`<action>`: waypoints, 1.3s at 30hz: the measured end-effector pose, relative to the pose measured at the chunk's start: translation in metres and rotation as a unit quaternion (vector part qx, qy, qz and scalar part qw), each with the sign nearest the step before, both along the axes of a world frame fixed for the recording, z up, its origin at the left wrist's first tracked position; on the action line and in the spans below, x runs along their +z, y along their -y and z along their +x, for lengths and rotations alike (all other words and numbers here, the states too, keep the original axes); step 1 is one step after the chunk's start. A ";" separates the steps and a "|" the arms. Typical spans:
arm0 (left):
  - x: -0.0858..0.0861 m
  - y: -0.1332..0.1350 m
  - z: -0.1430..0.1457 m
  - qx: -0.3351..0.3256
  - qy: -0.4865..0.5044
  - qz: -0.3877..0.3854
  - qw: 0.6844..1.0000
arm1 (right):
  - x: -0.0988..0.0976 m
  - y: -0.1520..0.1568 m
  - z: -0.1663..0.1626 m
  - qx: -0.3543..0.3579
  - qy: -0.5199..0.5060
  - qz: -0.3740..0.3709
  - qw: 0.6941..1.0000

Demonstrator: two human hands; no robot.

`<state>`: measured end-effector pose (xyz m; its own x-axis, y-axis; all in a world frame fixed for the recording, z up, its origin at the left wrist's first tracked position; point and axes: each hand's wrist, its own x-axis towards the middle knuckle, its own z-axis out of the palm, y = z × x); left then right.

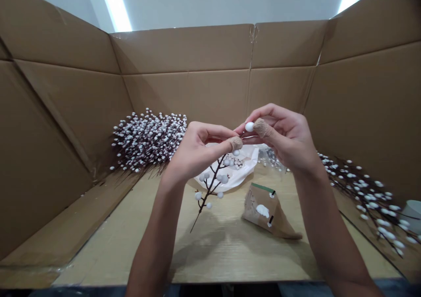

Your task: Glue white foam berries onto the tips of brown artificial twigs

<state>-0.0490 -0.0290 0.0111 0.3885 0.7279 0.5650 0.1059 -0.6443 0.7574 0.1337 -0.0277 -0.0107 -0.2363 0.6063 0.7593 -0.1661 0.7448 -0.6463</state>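
My left hand (207, 148) pinches the upper part of a dark brown artificial berry branch (210, 187), which slants down toward the table with white berries on its side twigs. Close beside it, my right hand (279, 130) is closed with thumb and fingers on a white berry (250, 126) at the branch's tip. Both thumbs wear tan wrappings. Whether the berry is fixed to the twig is hidden by the fingers. Behind the hands, a white plastic bag (246, 165) lies spread with loose white berries (235, 161) on it.
A folded brown cardboard piece (259, 207) with white patches stands on the table (131, 244). Many white-berry branches (151, 139) are piled at the back left, more branches (368, 196) at the right by a white cup (412, 213). Cardboard walls (184, 51) enclose the table.
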 end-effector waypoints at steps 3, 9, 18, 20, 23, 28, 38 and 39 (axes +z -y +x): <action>0.000 0.001 0.000 -0.001 -0.008 0.006 1.000 | 0.000 0.001 0.000 -0.017 0.005 0.004 1.000; 0.000 0.002 0.002 0.018 -0.026 0.023 0.999 | 0.000 0.002 -0.001 -0.036 0.015 0.009 0.999; 0.001 0.002 0.003 0.051 -0.048 0.066 0.995 | -0.001 -0.002 -0.005 -0.053 0.007 -0.001 0.999; 0.000 0.002 0.004 0.061 -0.045 0.074 0.994 | -0.002 -0.004 -0.006 -0.057 -0.001 -0.004 0.998; 0.000 0.002 0.005 0.087 -0.040 0.079 0.992 | -0.003 -0.006 -0.008 -0.068 -0.007 -0.011 0.998; -0.002 0.002 0.009 0.115 -0.025 0.093 0.989 | -0.005 -0.009 -0.013 -0.088 -0.016 -0.014 0.996; -0.001 0.003 0.006 0.128 -0.030 0.078 0.988 | -0.007 -0.009 -0.017 -0.090 -0.027 -0.019 0.995; 0.000 0.003 0.005 0.125 -0.037 0.074 0.989 | -0.007 -0.010 -0.017 -0.087 -0.026 -0.022 0.996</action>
